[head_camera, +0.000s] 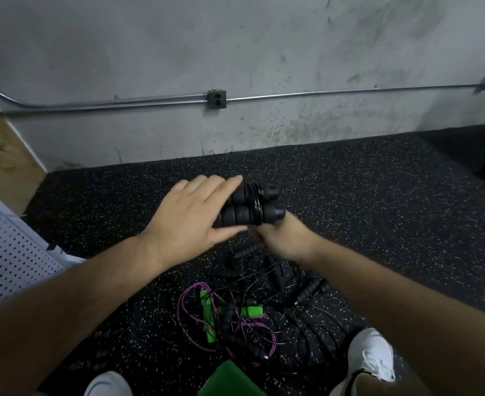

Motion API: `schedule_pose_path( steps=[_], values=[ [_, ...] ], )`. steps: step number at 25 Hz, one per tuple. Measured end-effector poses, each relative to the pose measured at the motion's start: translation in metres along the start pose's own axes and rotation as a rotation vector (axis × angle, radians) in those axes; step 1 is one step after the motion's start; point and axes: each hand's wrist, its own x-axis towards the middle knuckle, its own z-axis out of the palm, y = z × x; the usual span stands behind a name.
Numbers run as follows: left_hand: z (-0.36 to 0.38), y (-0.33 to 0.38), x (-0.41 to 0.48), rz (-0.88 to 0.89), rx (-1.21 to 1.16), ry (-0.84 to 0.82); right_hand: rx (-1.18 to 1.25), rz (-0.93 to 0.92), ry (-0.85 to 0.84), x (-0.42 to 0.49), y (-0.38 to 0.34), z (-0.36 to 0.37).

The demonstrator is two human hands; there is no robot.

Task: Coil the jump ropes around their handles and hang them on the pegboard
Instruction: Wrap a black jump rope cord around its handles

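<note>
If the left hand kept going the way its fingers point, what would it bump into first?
The left hand rests with straight fingers on the two black handles. Sliding on, it would probably meet the black rope coiled round them first, though depth is hard to judge.

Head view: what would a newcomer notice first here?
At centre, the left hand lies flat over a pair of black handles bound with coiled rope, gripped from below by the right hand. Below, on the speckled floor, sprawls a tangle of ropes with bright green handles and purple cord.
</note>
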Motion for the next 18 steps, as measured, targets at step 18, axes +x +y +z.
schedule_pose_path(
  steps=[18],
  values=[
    [0.033, -0.025, -0.006, 0.120, 0.111, -0.248, -0.921, -0.272, 0.263, -0.033, -0.058, -0.018]
  ],
)
